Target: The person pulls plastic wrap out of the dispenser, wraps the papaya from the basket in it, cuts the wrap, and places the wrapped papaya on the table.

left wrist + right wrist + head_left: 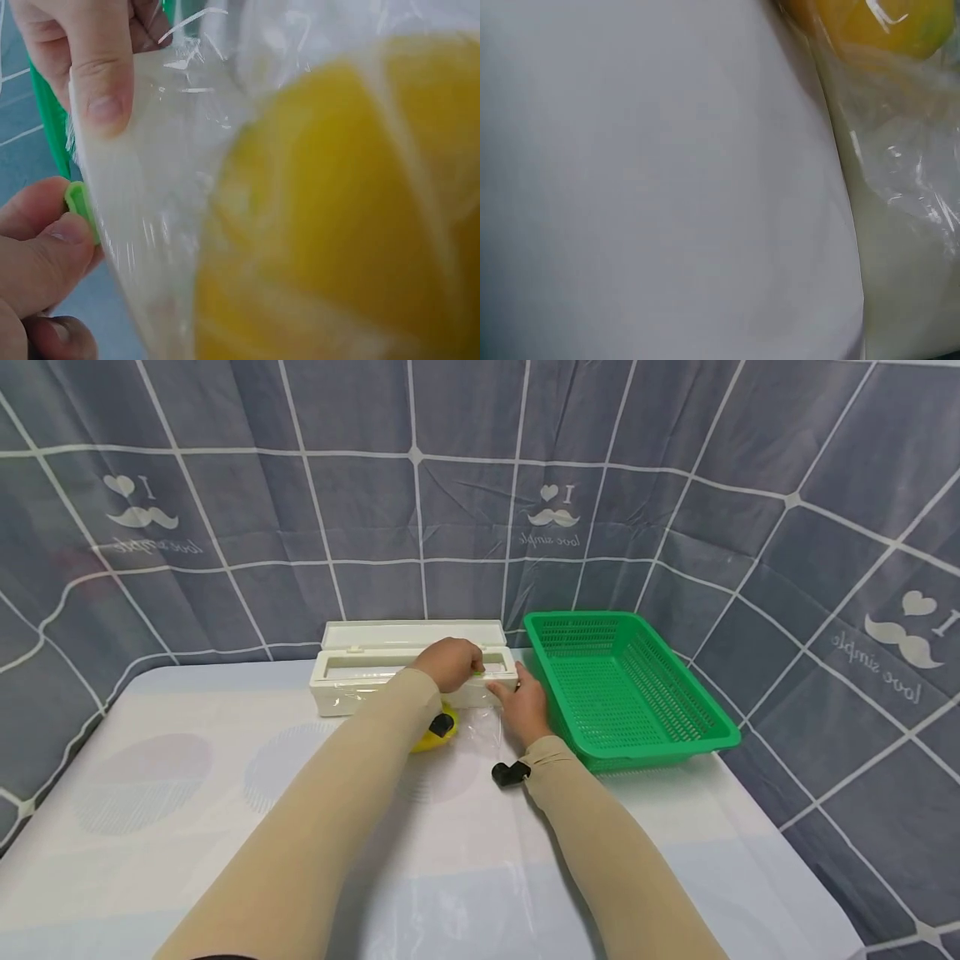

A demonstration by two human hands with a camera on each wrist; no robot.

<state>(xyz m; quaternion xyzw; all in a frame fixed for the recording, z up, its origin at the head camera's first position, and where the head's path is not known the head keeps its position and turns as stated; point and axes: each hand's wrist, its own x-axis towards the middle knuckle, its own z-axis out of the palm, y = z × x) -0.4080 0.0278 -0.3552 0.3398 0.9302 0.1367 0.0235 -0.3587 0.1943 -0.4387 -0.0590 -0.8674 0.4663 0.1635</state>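
Observation:
A long white cling film dispenser box stands near the back of the table, its lid raised behind it. My left hand reaches over it and pinches a small green slide cutter at the box's edge. My right hand grips the box's right end, thumb on the film-covered front. Clear film hangs from the front and drapes over a smooth, rounded yellow thing, perhaps a fruit. My left wrist partly hides that yellow thing in the head view.
A green plastic basket stands just right of the box and my right hand. A pale patterned cloth covers the table. Grey checked curtains hang behind and on the right.

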